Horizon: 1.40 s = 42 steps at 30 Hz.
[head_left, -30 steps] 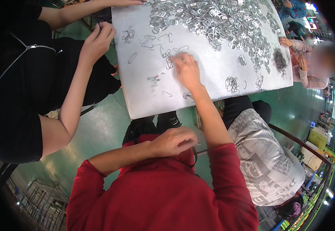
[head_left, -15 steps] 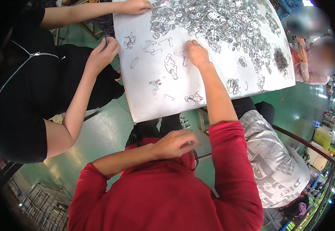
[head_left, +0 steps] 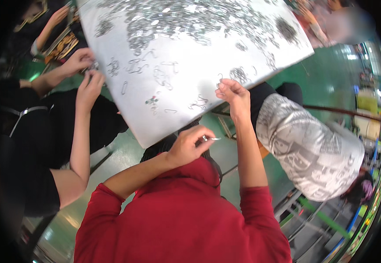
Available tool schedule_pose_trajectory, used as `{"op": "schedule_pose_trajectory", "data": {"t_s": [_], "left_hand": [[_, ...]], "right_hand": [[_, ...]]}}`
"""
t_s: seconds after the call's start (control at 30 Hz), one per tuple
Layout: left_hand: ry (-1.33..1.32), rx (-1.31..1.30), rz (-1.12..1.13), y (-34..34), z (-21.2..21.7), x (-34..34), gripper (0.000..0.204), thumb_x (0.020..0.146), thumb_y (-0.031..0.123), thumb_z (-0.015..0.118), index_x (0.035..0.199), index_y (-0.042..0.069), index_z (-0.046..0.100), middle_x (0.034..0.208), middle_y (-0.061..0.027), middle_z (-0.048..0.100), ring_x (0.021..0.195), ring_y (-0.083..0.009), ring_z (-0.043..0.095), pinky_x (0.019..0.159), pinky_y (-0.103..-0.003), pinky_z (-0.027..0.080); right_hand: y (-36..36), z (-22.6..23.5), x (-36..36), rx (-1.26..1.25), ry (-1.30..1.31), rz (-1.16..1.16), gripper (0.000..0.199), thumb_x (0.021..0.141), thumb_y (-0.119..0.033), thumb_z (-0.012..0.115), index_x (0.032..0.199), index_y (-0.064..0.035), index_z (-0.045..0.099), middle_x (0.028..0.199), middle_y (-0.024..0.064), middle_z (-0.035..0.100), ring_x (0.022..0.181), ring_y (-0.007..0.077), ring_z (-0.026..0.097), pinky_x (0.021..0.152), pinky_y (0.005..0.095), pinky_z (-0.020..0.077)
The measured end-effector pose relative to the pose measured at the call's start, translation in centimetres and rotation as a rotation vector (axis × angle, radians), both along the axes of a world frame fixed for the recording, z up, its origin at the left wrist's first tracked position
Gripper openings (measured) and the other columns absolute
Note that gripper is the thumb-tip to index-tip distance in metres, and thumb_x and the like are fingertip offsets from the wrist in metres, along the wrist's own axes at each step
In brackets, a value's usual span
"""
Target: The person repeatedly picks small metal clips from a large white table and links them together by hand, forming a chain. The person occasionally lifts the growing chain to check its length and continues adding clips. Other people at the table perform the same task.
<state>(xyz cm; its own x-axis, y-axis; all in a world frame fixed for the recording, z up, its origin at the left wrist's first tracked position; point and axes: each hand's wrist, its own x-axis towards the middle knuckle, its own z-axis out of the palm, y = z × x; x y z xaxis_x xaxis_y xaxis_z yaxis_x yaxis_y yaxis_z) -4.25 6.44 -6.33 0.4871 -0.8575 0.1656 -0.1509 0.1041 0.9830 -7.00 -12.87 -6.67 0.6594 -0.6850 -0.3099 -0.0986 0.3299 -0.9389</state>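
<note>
While the wearer's red sleeves come up from the lower edge, the right hand [head_left: 232, 94] sits at the near edge of the white tabletop [head_left: 173, 57], fingers curled in with the tips pinched on a thin wire hook [head_left: 219, 78] that stands just above the knuckles. Left hand [head_left: 191, 144] hangs below the table edge, off the surface, over the green floor [head_left: 111, 153]; thumb and forefinger are closed on a small silvery metal piece [head_left: 211, 139] that juts out to the right, other fingers loosely folded. Dense heap of small metal clips [head_left: 190, 19] covers the far half of the tabletop; loose singles and little clusters lie scattered toward the near edge, some just beside the right hand. At the left, a second person in black works with both hands [head_left: 84, 72] close together at the table's left edge; what they hold is too small to tell. Right of the wearer, a grey patterned garment [head_left: 313, 149] on another person.
</note>
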Motion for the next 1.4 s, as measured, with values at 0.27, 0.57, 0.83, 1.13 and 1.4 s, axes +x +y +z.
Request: {"op": "schedule_pose_trajectory", "data": {"t_s": [0.27,0.57,0.83,1.13,1.4], "left_hand": [[0.017,0.047,-0.061,-2.8,0.5,0.8,0.013,0.081,-0.006,0.061,0.093,-0.002,0.059,0.088,-0.0078,0.064,0.078,-0.0118,0.061,0.072,-0.024,0.05],[0.04,-0.008,-0.102,-6.6,1.2,0.6,0.013,0.08,-0.005,0.063,0.092,-0.001,0.058,0.086,-0.0083,0.063,0.071,-0.0131,0.062,0.065,-0.024,0.05],[-0.215,-0.012,-0.119,-11.6,-0.5,5.3,0.019,0.081,0.012,0.066,0.098,0.004,0.061,0.095,-0.0118,0.064,0.084,-0.0239,0.062,0.073,-0.032,0.048],[-1.063,0.294,0.509,-21.2,-10.7,19.4,0.019,0.08,0.018,0.063,0.096,0.008,0.063,0.092,-0.0086,0.059,0.094,-0.0284,0.055,0.079,-0.038,0.047],[-0.356,0.433,0.225,-19.5,-6.9,22.1,0.019,0.083,0.021,0.064,0.088,0.003,0.069,0.076,-0.0079,0.068,0.07,-0.0198,0.064,0.068,-0.03,0.048]], "right_hand": [[5.9,4.6,-10.2,0.043,-0.05,-0.215,0.008,0.081,-0.007,0.068,0.084,-0.0011,0.065,0.093,0.0031,0.057,0.087,0.011,0.055,0.071,0.0222,0.0437],[5.4,4.4,-9.6,-0.152,-0.066,-0.336,0.003,0.081,-0.002,0.066,0.084,-0.0027,0.065,0.102,0.003,0.047,0.092,0.011,0.049,0.077,0.0226,0.0422],[4.5,3.1,-10.0,-0.413,-0.042,-0.401,0.01,0.077,-0.006,0.071,0.084,-0.0045,0.064,0.103,0.0055,0.045,0.1,0.0194,0.046,0.091,0.0326,0.036],[3.4,3.0,-10.9,-0.42,-0.008,-0.358,0.01,0.076,-0.007,0.071,0.084,-0.0042,0.065,0.101,0.0062,0.047,0.099,0.02,0.047,0.091,0.0336,0.0366],[3.2,2.9,-11.7,-0.379,-0.025,-0.385,0.01,0.077,-0.005,0.071,0.085,-0.0039,0.064,0.1,0.0066,0.048,0.096,0.0188,0.047,0.087,0.0313,0.0373]]}}
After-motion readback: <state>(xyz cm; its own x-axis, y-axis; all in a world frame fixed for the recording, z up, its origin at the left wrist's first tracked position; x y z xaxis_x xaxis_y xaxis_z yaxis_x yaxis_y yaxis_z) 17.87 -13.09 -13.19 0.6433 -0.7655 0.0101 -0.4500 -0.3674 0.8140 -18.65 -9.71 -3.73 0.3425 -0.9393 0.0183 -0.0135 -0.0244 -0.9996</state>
